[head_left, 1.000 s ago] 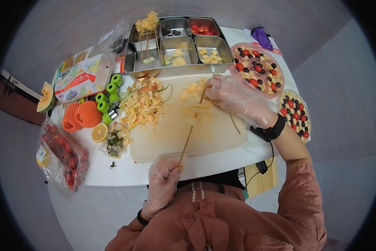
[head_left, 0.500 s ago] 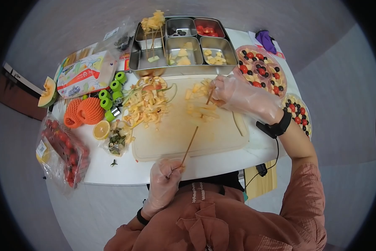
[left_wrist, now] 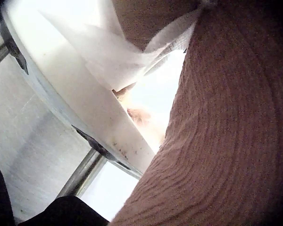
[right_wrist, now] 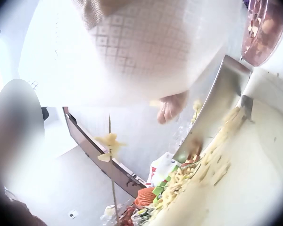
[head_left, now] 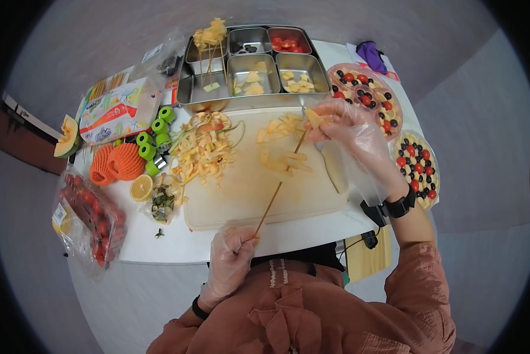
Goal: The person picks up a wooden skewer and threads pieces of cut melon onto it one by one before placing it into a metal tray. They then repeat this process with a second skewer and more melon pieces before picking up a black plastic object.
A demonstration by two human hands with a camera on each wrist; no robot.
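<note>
My gloved left hand (head_left: 229,251) grips the lower end of a wooden skewer (head_left: 268,209), which slants up over the cutting board (head_left: 235,209). Thin yellow fruit pieces (head_left: 286,162) are threaded below its bare tip; the right wrist view shows these threaded pieces (right_wrist: 111,146) bunched together. Near the tip, my gloved right hand (head_left: 353,130) pinches a yellow fruit slice (head_left: 315,120) between thumb and fingers. More cut yellow pieces (head_left: 281,125) lie on the board beyond the skewer. Sleeve and glove plastic mostly hide the left hand in its wrist view.
Fruit peelings (head_left: 200,150) cover the board's left side. Behind it, a steel tray (head_left: 253,102) holds cut fruit in compartments. Fruit-topped round platters (head_left: 399,121) stand right. Left are green-handled cutters (head_left: 142,138), orange foam nets (head_left: 127,162), half a lemon (head_left: 141,187) and boxed tomatoes (head_left: 97,215).
My right hand has lifted from the cut pieces at the board's far right and turned, now showing a yellow slice in its fingers. My left hand keeps its grip on the skewer, nearly still.
</note>
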